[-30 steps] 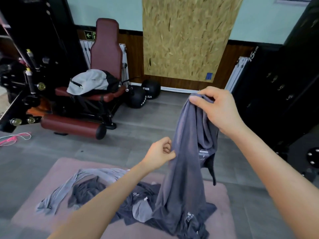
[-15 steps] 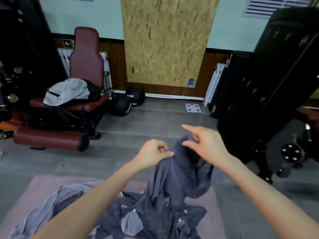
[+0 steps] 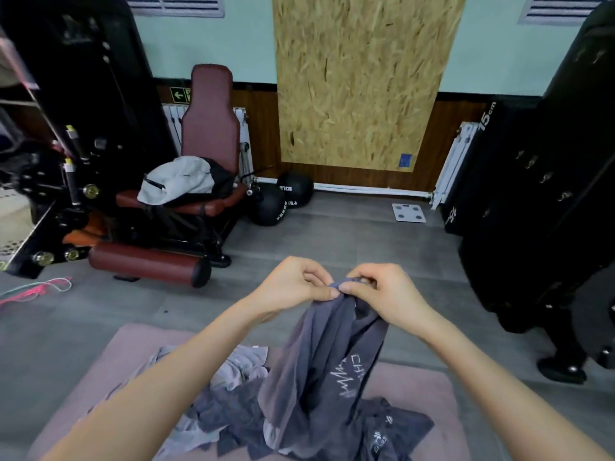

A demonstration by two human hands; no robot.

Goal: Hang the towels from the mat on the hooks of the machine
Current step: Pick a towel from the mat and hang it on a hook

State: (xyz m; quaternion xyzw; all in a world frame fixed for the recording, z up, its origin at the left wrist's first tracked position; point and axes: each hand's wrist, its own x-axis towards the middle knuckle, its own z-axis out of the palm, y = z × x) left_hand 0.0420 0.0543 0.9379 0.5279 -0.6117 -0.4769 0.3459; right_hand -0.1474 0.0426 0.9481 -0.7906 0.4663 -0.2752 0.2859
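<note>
A dark grey towel [image 3: 327,364] with white lettering hangs from both my hands above the pink mat [image 3: 109,364]. My left hand [image 3: 293,286] and my right hand [image 3: 382,291] pinch its top edge side by side, fingertips almost touching. Its lower end still rests on the heap of grey towels [image 3: 233,410] lying on the mat. A tall black machine [image 3: 545,201] with small metal hooks [image 3: 545,177] on its side stands at the right, well apart from my hands.
A maroon padded gym seat [image 3: 209,128] with a grey bag [image 3: 176,179] on it stands at the left. Two black medicine balls [image 3: 283,197] lie by the wall, and a white scale [image 3: 408,212] sits on the grey floor. A pink cord [image 3: 36,287] lies far left.
My right hand came down from holding the towel high and has joined my left hand at the towel's top edge. The view has swung right, then back left.
</note>
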